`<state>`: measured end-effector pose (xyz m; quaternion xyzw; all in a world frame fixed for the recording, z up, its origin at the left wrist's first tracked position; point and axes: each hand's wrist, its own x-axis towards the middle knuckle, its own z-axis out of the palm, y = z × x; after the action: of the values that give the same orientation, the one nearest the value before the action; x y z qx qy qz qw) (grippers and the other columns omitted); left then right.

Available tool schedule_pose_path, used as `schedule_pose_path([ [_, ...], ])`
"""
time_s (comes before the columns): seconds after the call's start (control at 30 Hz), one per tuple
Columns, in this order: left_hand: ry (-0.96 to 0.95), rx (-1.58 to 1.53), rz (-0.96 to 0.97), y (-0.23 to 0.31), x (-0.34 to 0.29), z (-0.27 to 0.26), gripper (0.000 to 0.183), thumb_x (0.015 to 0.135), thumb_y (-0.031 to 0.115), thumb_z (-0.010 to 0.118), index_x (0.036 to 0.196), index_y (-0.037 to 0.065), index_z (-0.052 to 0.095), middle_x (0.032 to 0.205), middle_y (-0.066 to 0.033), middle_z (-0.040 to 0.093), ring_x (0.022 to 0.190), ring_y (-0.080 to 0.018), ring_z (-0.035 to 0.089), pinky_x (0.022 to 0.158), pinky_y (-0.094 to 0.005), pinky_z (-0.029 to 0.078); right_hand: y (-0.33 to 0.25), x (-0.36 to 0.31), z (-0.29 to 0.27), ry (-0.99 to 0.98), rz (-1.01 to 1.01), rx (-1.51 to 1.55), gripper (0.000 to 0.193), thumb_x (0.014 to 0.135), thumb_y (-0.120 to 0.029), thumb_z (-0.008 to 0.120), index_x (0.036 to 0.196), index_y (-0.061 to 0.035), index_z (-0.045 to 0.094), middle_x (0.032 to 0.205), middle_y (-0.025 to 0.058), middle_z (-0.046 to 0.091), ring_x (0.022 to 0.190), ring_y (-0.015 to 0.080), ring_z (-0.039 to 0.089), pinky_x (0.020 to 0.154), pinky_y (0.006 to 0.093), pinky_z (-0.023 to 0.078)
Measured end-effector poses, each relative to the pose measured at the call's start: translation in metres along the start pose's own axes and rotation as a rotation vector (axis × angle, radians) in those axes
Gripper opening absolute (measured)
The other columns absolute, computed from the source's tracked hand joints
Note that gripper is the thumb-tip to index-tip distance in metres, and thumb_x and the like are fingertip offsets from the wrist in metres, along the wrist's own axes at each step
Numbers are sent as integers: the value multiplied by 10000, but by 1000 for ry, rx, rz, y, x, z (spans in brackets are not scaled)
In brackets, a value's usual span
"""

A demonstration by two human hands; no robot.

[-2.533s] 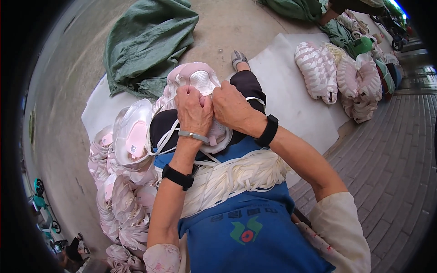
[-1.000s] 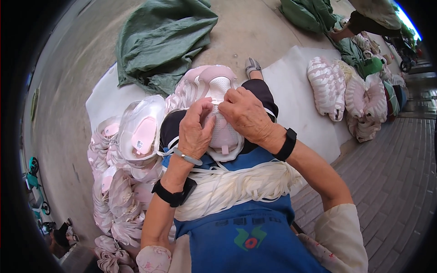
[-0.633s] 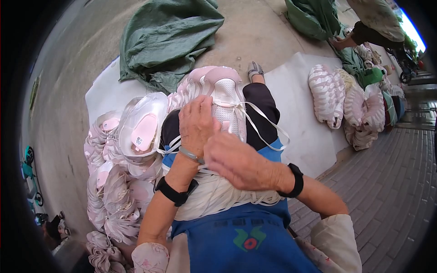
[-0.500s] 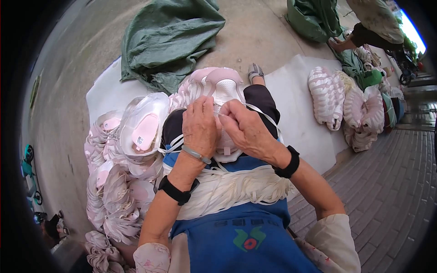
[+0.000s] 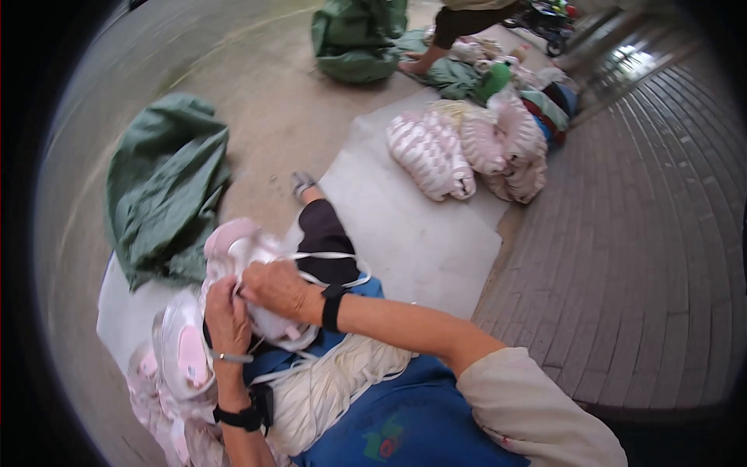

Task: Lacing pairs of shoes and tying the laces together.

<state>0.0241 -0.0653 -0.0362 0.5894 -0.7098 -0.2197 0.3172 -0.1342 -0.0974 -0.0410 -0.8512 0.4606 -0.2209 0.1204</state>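
A pink and white shoe upper [image 5: 257, 311] rests on my lap over the blue apron [image 5: 405, 428]. My left hand [image 5: 226, 319] grips its near side, fingers closed on the fabric. My right hand [image 5: 276, 288] is closed on top of it, where a white lace [image 5: 327, 257] loops out to the right. A thick bundle of white laces [image 5: 327, 389] lies across my lap just below the hands. Another pink and white upper [image 5: 183, 350] sits just left of my left hand.
Several more pink uppers are piled at the lower left [image 5: 156, 405]. A white sheet [image 5: 412, 233] covers the ground ahead, with stacked bundles of uppers [image 5: 432, 156] at its far end. A green tarp [image 5: 163, 194] lies left; another person's leg [image 5: 436, 39] is far ahead.
The view has swung to the right, so the hands and shoe upper now sit at the lower left. Both hands stay on the same upper, with the lace still looped out.
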Motion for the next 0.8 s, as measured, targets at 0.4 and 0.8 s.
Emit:
schedule_pose_path([
  [0.4, 44, -291, -189, 23, 3, 5, 174, 854, 15, 588, 1026, -12, 584, 885, -119, 600, 781, -216, 579, 733, -313, 465, 5, 9, -25, -124, -129, 133, 177, 789, -193, 601, 753, -29, 655, 712, 197, 649, 667, 330, 663, 612, 429, 516],
  [0.8, -494, -1517, -944, 78, -17, 2, 556, 1012, 445, 351, 1182, -56, 524, 1101, -208, 628, 975, -251, 646, 808, -390, 553, -94, -91, -164, -900, -664, 1304, 174, 872, -129, 579, 762, 5, 554, 671, 146, 521, 593, 269, 536, 545, 351, 407],
])
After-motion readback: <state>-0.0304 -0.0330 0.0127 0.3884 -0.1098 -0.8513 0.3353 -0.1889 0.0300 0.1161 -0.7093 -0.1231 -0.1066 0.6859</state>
